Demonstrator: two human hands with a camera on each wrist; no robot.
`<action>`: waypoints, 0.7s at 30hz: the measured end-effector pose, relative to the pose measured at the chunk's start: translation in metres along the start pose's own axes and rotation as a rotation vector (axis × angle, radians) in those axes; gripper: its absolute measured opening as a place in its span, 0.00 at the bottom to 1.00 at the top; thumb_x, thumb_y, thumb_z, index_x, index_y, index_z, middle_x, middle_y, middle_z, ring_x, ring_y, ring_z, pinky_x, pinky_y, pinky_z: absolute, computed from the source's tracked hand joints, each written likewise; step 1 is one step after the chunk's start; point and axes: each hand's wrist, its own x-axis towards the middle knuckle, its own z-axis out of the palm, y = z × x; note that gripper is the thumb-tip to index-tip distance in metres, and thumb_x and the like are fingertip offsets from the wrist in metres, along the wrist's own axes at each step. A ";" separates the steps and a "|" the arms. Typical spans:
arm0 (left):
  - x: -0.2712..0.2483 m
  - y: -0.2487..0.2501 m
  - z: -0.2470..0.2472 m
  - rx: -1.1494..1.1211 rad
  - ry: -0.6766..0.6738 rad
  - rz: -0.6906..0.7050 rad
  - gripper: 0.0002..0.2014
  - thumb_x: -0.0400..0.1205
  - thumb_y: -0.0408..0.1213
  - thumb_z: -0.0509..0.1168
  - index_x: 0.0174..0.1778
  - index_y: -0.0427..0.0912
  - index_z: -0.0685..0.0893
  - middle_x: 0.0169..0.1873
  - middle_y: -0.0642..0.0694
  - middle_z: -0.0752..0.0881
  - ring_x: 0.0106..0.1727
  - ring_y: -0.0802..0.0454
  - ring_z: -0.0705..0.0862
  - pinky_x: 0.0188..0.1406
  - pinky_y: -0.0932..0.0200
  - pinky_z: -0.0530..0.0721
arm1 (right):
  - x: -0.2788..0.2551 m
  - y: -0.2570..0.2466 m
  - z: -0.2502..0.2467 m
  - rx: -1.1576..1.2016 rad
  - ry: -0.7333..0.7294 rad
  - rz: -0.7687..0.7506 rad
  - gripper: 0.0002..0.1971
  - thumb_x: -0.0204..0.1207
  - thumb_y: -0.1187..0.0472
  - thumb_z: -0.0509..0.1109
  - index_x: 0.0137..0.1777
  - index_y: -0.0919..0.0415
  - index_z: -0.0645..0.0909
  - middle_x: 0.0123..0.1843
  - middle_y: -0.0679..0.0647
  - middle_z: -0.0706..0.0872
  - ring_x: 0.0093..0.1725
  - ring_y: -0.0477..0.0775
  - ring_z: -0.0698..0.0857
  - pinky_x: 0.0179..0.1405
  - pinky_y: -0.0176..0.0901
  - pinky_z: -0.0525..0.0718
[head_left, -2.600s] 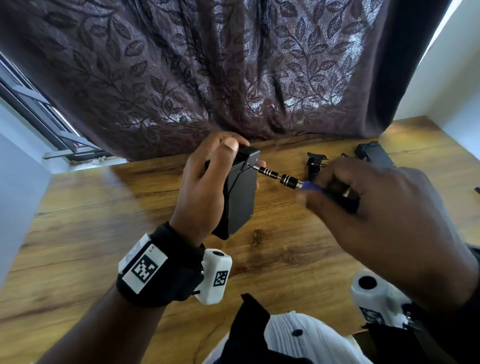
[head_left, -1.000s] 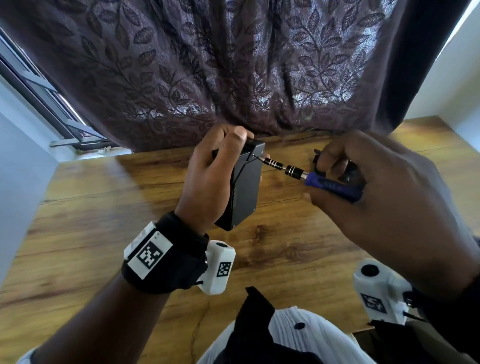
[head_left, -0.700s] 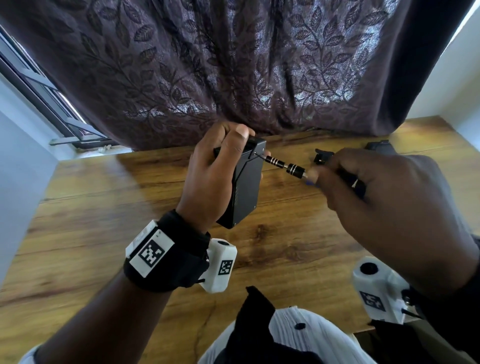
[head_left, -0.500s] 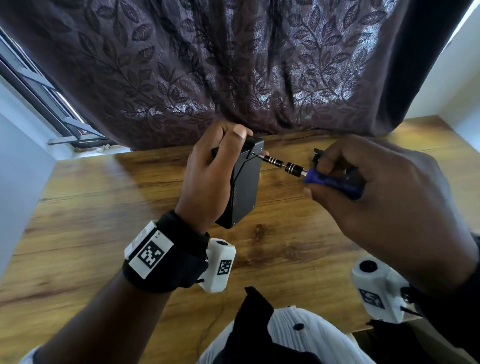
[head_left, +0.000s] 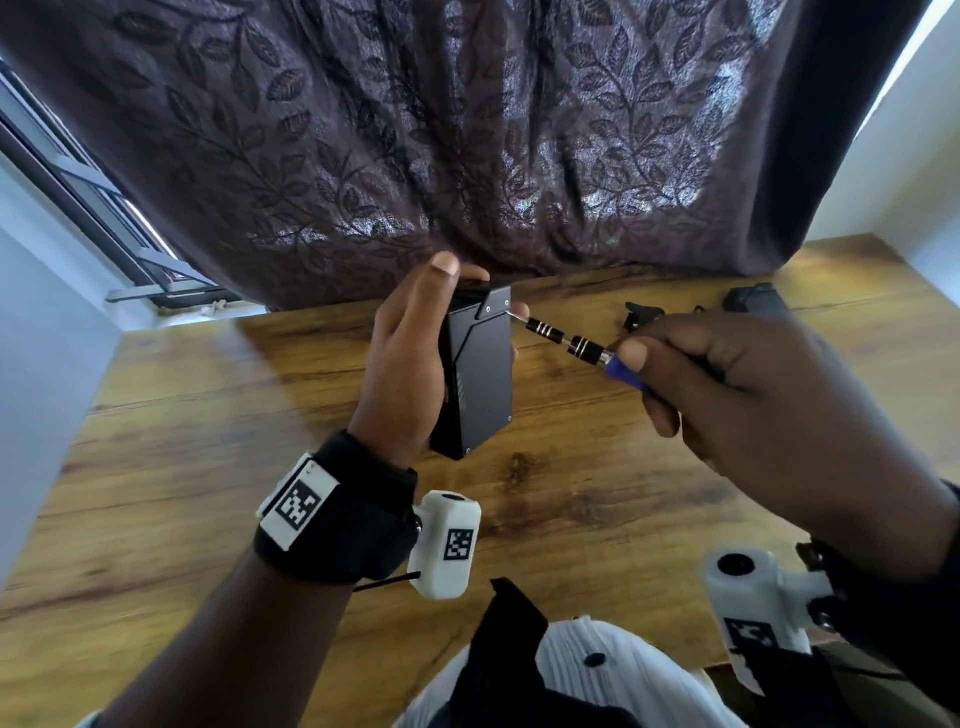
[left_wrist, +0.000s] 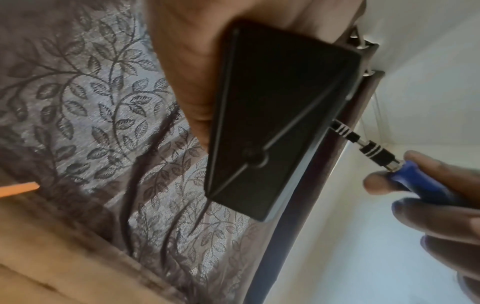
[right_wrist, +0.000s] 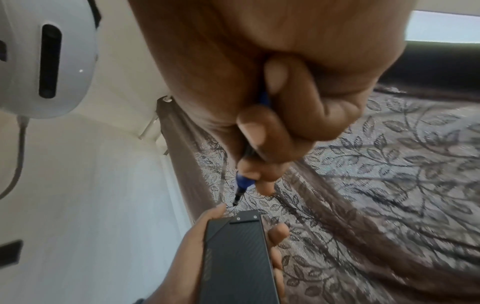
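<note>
The left hand (head_left: 410, 364) is gripping a flat black box (head_left: 480, 379), with the thumb lying up 1 long edge and the fingers curling round the other. It is holding the box upright in the air above the wooden table (head_left: 208, 467). The box is looking hard and smooth from the head view. Up close from the right wrist, its face is showing fine woven lines, a slanted groove and 2 tiny screws in a small corner piece at the top. The right hand (head_left: 769, 410) is pinching a thin screwdriver (head_left: 582, 345) between thumb and fingertips. Its handle is blue, and its shaft is shiny black metal with silver rings. The fine tip is pointing at the top corner of the box, on its narrow side, but the spot where they are meeting is too small to make out. Most of the blue handle is hiding inside the curled fingers, and the left palm is covering the far side of the box. Behind the right knuckles, a small black part (head_left: 641, 314) and a dark block (head_left: 753, 301) are lying on the table, partly cut off by the hand. A dark curtain (head_left: 467, 130) with shiny leaf shapes is hanging behind.
</note>
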 end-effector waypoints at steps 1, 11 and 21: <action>-0.001 0.000 0.000 -0.045 -0.004 -0.029 0.25 0.88 0.56 0.57 0.61 0.35 0.81 0.54 0.21 0.88 0.42 0.28 0.86 0.42 0.43 0.83 | -0.002 0.002 0.001 0.072 -0.019 0.012 0.22 0.82 0.42 0.64 0.31 0.55 0.80 0.23 0.52 0.79 0.20 0.46 0.73 0.22 0.39 0.71; -0.014 0.002 0.008 -0.391 -0.057 -0.217 0.34 0.88 0.67 0.49 0.66 0.37 0.77 0.51 0.33 0.92 0.41 0.36 0.88 0.43 0.47 0.87 | -0.009 0.035 0.032 0.485 0.013 0.044 0.18 0.69 0.42 0.79 0.39 0.56 0.80 0.27 0.51 0.74 0.24 0.50 0.71 0.25 0.44 0.72; -0.016 -0.008 0.014 -0.581 -0.219 -0.232 0.53 0.83 0.77 0.38 0.74 0.29 0.78 0.71 0.34 0.82 0.65 0.38 0.85 0.72 0.39 0.81 | -0.003 0.031 0.047 0.800 -0.041 0.166 0.20 0.71 0.56 0.78 0.36 0.62 0.68 0.25 0.56 0.65 0.16 0.52 0.65 0.14 0.34 0.67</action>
